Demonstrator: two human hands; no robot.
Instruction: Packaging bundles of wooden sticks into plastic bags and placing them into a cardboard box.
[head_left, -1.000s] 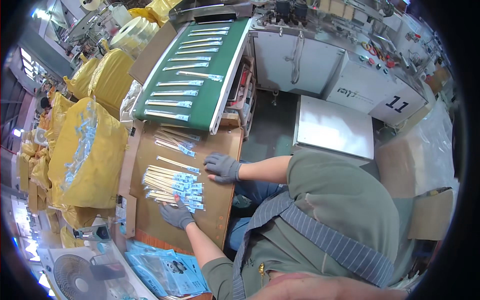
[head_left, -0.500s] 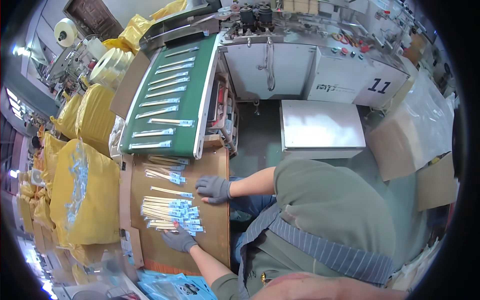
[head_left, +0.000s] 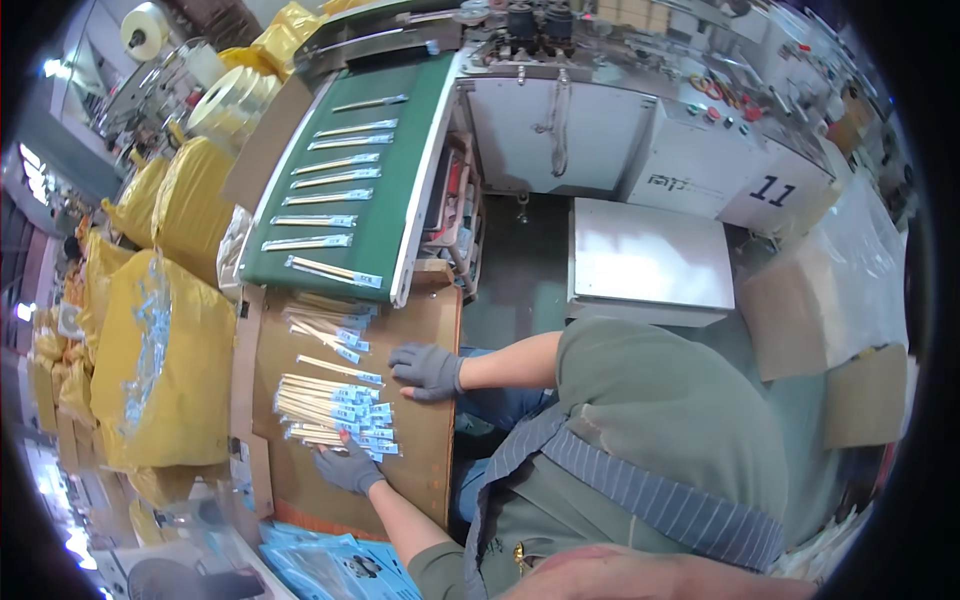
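Many wrapped chopsticks [head_left: 335, 410] on cardboard tray [head_left: 425, 440] (gloved left hand [head_left: 347, 468] touching).

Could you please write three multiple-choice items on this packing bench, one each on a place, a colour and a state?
1. Where does the stack of wrapped chopsticks lie?
A. on the brown board
B. on the metal plate
C. on the floor

2. What colour is the conveyor belt?
A. red
B. green
C. white

3. How is the right hand?
A. gripping a sack
B. flat on the board, gloved
C. raised, bare

Answers: 1 A, the stack rests on the board by the left hand. 2 B, the belt carrying single packets is green. 3 B, the grey-gloved fingers lie spread on the board.
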